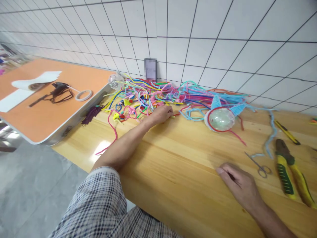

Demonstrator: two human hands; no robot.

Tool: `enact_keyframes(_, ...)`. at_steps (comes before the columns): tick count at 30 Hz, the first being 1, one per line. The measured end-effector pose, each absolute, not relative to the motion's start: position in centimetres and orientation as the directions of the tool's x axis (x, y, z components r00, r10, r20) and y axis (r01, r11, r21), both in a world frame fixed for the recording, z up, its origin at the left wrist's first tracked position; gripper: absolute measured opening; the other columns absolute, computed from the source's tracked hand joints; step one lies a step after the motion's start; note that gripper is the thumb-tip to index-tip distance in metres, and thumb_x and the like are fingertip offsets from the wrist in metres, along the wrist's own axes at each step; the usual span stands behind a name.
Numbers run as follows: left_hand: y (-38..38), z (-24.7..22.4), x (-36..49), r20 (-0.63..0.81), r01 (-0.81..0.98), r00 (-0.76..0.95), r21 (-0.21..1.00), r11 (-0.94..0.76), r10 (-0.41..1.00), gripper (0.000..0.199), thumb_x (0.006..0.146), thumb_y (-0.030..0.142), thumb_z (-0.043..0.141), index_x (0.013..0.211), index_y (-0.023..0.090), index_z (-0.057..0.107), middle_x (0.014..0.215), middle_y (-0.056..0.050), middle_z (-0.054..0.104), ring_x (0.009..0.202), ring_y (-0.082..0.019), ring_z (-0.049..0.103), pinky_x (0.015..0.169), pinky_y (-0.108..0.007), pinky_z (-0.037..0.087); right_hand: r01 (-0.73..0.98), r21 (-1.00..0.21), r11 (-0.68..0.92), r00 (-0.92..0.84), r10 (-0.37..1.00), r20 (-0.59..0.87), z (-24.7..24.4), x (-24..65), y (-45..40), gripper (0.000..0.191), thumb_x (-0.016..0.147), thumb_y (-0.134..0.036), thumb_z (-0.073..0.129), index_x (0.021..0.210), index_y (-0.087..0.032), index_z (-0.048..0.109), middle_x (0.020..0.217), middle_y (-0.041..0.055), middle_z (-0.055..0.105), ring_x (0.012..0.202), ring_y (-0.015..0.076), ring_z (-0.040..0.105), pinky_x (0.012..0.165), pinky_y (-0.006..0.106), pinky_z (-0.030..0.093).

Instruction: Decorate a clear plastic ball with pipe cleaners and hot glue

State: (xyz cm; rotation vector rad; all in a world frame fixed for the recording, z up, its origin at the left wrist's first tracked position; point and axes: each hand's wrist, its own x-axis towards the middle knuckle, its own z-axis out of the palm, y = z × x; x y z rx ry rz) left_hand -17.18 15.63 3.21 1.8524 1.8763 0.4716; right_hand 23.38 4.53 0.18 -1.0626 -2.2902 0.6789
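Observation:
My left hand (163,114) reaches to the front edge of a tangled pile of coloured pipe cleaners (148,96). Its fingers are curled down, and what they may pinch is hidden; a short reddish piece shows beside the fingertips. My right hand (239,183) rests on the wooden table (178,172), loosely closed, with nothing visible in it. Left of the scissors (260,167), it touches no tool. Behind it sits a clear ball (221,119) ringed with red pipe cleaner, with two blue pointed ears (216,101).
Yellow-green pliers (288,172) and a yellow utility knife (287,132) lie at the right. A phone (151,70) leans on the tiled wall. The orange table (49,122) at left bears a tape roll (83,95), a black cable (59,92) and white paper strips (15,99).

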Motion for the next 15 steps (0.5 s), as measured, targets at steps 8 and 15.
enact_keyframes(8, 15.75, 3.21, -17.18, -0.087, 0.848, 0.011, 0.528, 0.036, 0.996, 0.015, 0.104, 0.018, 0.064, 0.099, 0.016, 0.079, 0.087, -0.005, 0.077, 0.074, -0.018, 0.063, 0.068, -0.028, 0.039, 0.523, -0.612, 0.594, -0.553, 0.782, 0.286, 0.04, 23.30, 4.64, 0.046, 0.114, -0.038, 0.058, 0.071, -0.026, 0.054, 0.062, -0.0057, 0.051, 0.052, 0.0123, 0.054, 0.053, 0.027, 0.044)
enact_keyframes(15, 15.80, 3.23, -17.10, -0.089, 0.850, 0.014, 0.526, 0.035, 0.996, 0.016, 0.104, 0.019, 0.064, 0.100, 0.016, 0.080, 0.084, -0.004, 0.077, 0.072, -0.017, 0.062, 0.067, -0.029, 0.038, 0.529, -0.607, 0.593, -0.547, 0.785, 0.289, 0.14, 23.24, 4.60, 0.048, 0.116, -0.043, 0.056, 0.070, -0.026, 0.054, 0.062, -0.0051, 0.052, 0.053, 0.0130, 0.055, 0.054, 0.027, 0.044)
